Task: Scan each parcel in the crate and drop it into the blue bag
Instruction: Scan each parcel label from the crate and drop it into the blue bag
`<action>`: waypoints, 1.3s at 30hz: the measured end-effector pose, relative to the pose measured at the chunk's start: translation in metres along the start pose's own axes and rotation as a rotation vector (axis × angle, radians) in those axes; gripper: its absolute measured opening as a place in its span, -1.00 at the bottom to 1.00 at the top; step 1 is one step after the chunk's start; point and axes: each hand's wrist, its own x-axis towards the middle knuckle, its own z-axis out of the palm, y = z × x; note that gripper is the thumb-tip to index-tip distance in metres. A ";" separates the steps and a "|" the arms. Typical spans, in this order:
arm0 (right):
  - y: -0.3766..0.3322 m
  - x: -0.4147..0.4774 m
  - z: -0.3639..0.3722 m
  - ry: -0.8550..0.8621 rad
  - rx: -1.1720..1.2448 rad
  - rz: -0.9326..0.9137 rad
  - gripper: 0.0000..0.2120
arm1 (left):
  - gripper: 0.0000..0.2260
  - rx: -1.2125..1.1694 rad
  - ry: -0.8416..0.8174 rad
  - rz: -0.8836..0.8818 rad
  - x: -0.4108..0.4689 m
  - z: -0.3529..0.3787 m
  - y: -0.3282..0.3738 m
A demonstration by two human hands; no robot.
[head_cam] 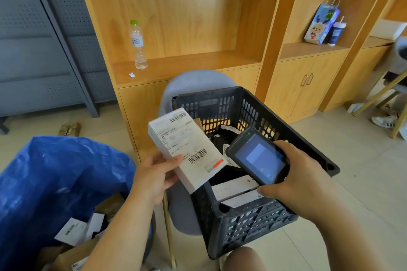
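A person's left hand (154, 174) gripped a white boxed parcel (186, 148) by its lower edge, thumb pressed on the shipping label beside a barcode, and held it tilted above the near left corner of the crate. The right hand (301, 185) was closed around a black handheld scanner (259, 157), its lit screen facing up and its top end just beside the parcel's label. Both hands worked over a black perforated plastic crate (248, 224), which sat on a grey chair (187, 207) and held more parcels, among them white boxes (236, 191) at the near side and dark-wrapped packages (222, 136) farther in. To the left, the blue bag (55, 180) stood open on the floor, with brown and white parcels (74, 230) lying inside it. A small brown package (70, 128) lay on the tiled floor beyond the bag. Behind the crate stood a wooden shelving unit (182, 13); a clear water bottle with a green cap (137, 45) stood upright on its ledge near a scrap of white paper (131, 75). In the next bay to the right, a blue paper gift bag (321, 24) leaned beside a lidded cup (336, 32).
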 end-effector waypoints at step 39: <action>-0.107 0.009 0.068 -0.231 -0.020 -0.329 -0.09 | -0.68 0.585 0.657 0.002 -0.037 -0.201 0.020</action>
